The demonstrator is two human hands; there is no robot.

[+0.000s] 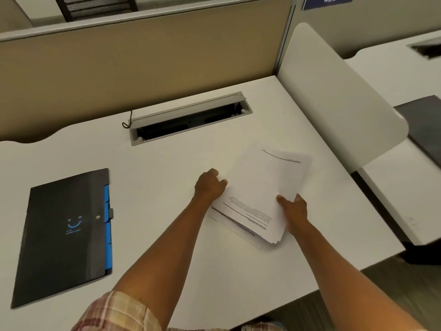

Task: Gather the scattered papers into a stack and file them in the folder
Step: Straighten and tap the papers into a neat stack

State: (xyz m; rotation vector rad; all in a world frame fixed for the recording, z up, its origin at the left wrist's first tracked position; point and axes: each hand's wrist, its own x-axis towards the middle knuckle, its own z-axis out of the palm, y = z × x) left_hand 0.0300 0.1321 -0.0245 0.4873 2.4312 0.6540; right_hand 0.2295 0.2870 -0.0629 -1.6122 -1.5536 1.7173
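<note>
— Where are your papers (260, 192)?
— Gathered, right of centre on the counter (167, 177), left hand (210, 186) and right hand (294, 207) gripping the edges.
— What's left?
— One sheet underneath, and your folder (64, 235) sits closed, far left.

One head-worn view looks steeply down, close over the white desk (167, 187).

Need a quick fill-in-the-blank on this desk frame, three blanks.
1. Both hands grip the stack of ____, the left hand at its left edge, the right hand at its near corner.
2. The black folder lies ____ on the desk.
3. The folder lies to the ____ of the hands.

Missing words: papers; closed; left
</note>
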